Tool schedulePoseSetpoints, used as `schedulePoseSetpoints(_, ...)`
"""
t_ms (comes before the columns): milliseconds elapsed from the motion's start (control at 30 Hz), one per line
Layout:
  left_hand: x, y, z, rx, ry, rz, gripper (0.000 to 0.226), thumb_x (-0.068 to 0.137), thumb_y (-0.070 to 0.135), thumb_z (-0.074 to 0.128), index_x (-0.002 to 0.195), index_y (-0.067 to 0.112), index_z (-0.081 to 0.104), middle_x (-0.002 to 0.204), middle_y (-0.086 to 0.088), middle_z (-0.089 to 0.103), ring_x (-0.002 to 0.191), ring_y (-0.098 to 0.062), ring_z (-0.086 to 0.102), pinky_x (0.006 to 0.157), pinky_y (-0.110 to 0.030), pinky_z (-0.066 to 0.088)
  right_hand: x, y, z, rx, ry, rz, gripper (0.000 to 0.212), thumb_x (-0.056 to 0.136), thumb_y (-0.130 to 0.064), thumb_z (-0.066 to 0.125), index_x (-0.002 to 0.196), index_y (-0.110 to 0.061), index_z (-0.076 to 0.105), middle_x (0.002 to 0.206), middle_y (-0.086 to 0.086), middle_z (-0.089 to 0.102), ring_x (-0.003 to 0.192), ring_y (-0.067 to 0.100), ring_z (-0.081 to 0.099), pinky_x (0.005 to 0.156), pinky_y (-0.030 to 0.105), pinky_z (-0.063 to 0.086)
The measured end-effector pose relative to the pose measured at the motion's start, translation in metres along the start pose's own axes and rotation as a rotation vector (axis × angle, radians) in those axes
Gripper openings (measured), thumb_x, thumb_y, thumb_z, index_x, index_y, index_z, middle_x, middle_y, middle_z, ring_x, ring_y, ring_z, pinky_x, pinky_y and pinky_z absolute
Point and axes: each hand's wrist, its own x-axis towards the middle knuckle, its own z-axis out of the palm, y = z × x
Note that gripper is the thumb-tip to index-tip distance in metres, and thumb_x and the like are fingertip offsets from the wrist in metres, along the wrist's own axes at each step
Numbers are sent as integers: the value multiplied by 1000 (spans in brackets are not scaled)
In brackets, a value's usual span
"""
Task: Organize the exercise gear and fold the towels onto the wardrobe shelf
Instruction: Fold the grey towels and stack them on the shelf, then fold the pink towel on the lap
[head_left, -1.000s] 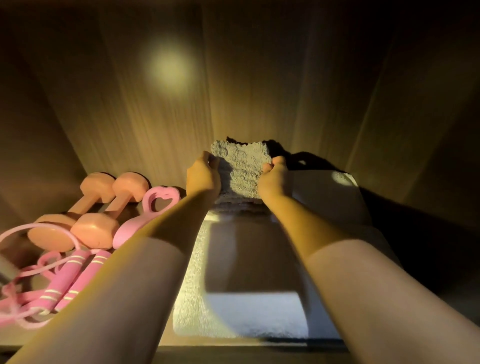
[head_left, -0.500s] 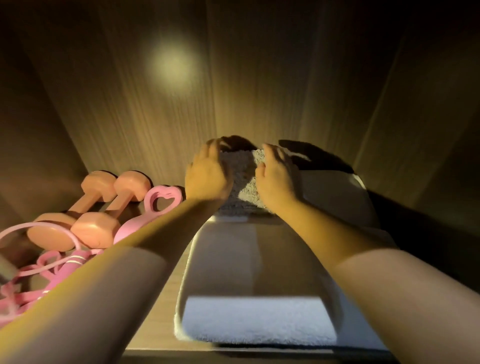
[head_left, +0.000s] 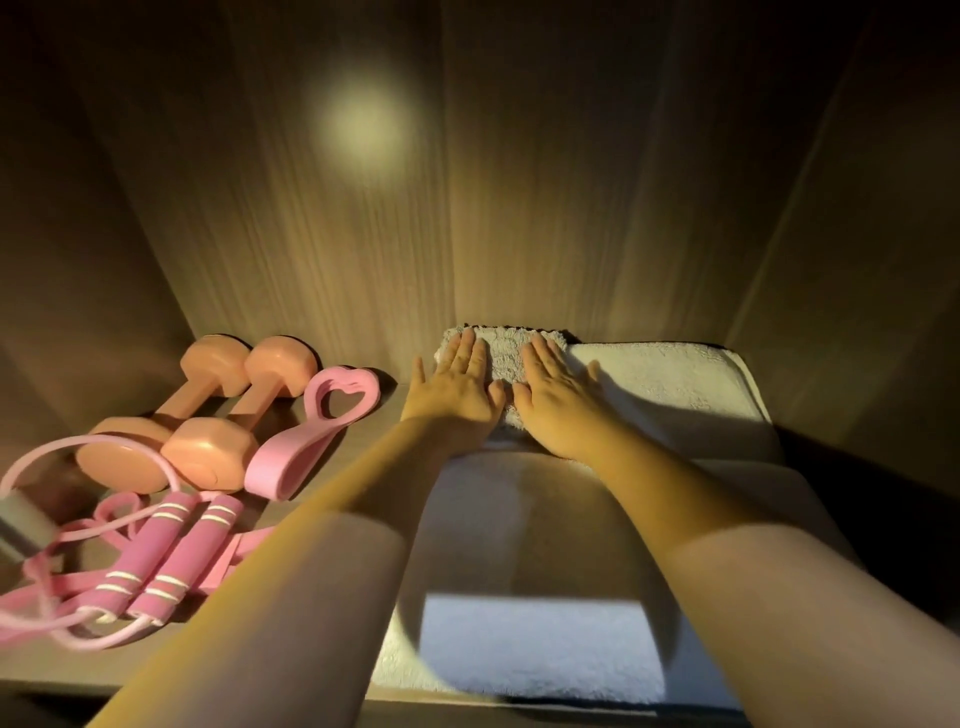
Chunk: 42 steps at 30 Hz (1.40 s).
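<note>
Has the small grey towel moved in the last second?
Yes: the grey towel dropped from upright against the back wall flat onto the white towel.

The skipping rope (head_left: 171, 558) and a blurred grey object (head_left: 23, 525) leave the left edge.

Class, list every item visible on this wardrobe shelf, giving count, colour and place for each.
dumbbells: two, peach, back left, side by side
heart-shaped grip: one, pink, right of the dumbbells
jump rope: one, pink, front left
grey object: one, grey, left edge, cut off, unidentified
grey towel: one, grey, back centre
white towel: count unclear, white, centre to right
wardrobe shelf: one, brown wood, beneath everything
left hand: one, flat on the grey towel
right hand: one, flat on the grey towel
</note>
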Motion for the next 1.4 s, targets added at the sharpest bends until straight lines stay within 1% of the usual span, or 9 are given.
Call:
schedulePoseSetpoints(167,-6,3,-12,59,11,-191,70,100,52,16,155,14,-2,163,-7,-10,150,-22,-9,118,-55,-1,-11,-2,-19,86,-66,190,69,101,-53,13,155,-13,-6,162,6,-14,149,25,-14,114,61,-11)
schedulePoseSetpoints(233,-15,6,-21,55,62,-249,72,99,56,15,156,15,-2,163,-11,-8,150,-27,-7,118,-56,2,-27,1,-30,140,-18,242,72,101,-55,17,155,-14,-4,163,7,-10,149,26,-13,115,59,-10)
schedulePoseSetpoints(400,-73,25,-51,90,183,-158,70,100,54,18,156,16,4,163,-11,-3,150,-30,-4,116,-58,6,-95,1,-63,-108,139,142,69,100,-57,20,156,-21,2,164,6,1,150,28,-3,116,59,2)
schedulePoseSetpoints(533,-156,52,-68,137,111,-115,69,99,55,19,156,21,1,164,-5,-6,150,-24,-9,118,-55,-2,-173,-11,-89,-56,5,120,67,99,-57,16,154,-28,-10,163,0,-13,149,22,-15,118,54,-7)
schedulePoseSetpoints(733,-323,81,-80,-115,151,-88,59,99,49,32,150,20,27,161,-3,17,150,-21,7,118,-55,9,-334,-37,-105,29,22,-23,66,100,-53,23,155,-26,-2,164,0,-4,150,22,-10,118,54,0)
schedulePoseSetpoints(867,-418,96,-62,-220,115,-111,58,98,49,32,148,20,33,158,0,25,149,-17,11,119,-55,8,-430,-53,-87,89,-25,-24,66,99,-55,23,155,-28,-1,163,-3,-3,150,21,-9,119,51,2)
schedulePoseSetpoints(1133,-569,118,-2,-359,-99,-199,54,101,48,32,150,26,30,161,5,18,149,-11,3,120,-48,-2,-588,-87,-29,273,-228,61,66,100,-51,30,155,-31,0,163,-6,-3,149,15,-12,119,46,-1)
schedulePoseSetpoints(1267,-603,127,15,-430,-112,-208,47,101,42,35,144,24,41,154,6,32,147,-14,18,120,-48,9,-623,-101,-11,438,-233,93,61,100,-49,33,154,-31,11,163,-8,4,149,12,-7,120,42,0)
schedulePoseSetpoints(1400,-629,134,31,-513,-159,-135,31,101,31,42,121,21,64,128,6,59,129,-11,44,115,-46,24,-641,-112,8,538,-227,127,42,101,-41,40,139,-25,50,159,-3,26,149,13,8,121,42,7)
